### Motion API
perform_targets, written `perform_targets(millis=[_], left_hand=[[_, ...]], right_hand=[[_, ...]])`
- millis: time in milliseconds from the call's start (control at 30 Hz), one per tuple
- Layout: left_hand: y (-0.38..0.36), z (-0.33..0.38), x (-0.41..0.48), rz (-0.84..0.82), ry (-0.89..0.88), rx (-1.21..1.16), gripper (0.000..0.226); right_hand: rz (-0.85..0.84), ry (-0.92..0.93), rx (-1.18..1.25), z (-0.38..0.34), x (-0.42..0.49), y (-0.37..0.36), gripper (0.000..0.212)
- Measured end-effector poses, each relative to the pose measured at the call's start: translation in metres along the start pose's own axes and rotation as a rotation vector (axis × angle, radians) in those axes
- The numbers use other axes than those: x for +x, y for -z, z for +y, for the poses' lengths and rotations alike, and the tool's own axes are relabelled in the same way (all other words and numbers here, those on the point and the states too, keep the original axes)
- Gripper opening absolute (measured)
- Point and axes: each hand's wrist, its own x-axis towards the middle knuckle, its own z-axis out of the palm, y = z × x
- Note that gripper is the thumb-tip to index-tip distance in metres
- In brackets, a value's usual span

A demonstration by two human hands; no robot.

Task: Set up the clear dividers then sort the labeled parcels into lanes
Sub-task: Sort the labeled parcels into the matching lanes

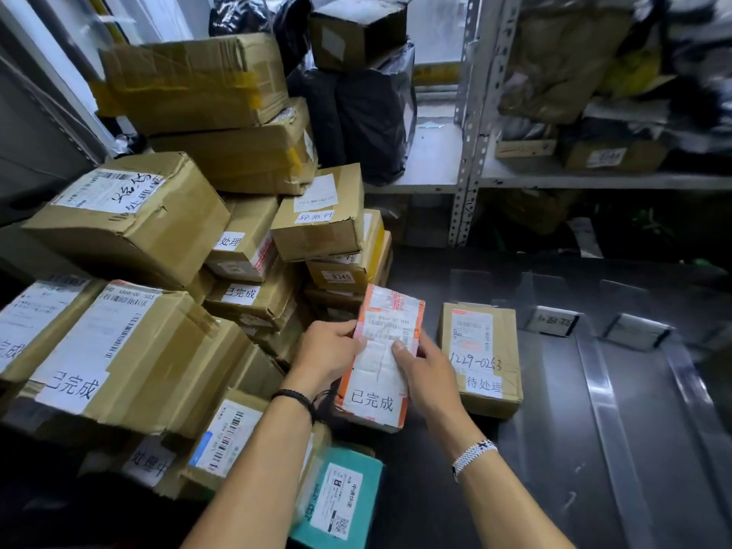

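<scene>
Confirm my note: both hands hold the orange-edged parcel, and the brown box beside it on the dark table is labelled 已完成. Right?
Wrong label: in the head view the brown box reads 待处理, not 已完成. The left hand and right hand do hold the orange-edged parcel beside it.

Far ahead of my right hand (426, 374) a grey perforated metal rack (469, 152) stands with blurred bundles (562, 61) on its shelf (594, 180), black plastic bags (356, 120) slump beyond my left hand (328, 352), and a dark surface (435, 509) lies below both.
</scene>
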Motion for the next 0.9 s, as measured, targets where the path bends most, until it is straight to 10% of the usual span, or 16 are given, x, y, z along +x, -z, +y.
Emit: perform_targets(millis=[900], left_hand=[[-0.059, -0.026, -0.122, -0.103, -0.253, -0.43, 0.039]], right_hand=[[0.196, 0.234, -0.142, -0.016, -0.136, 0.072, 0.03]])
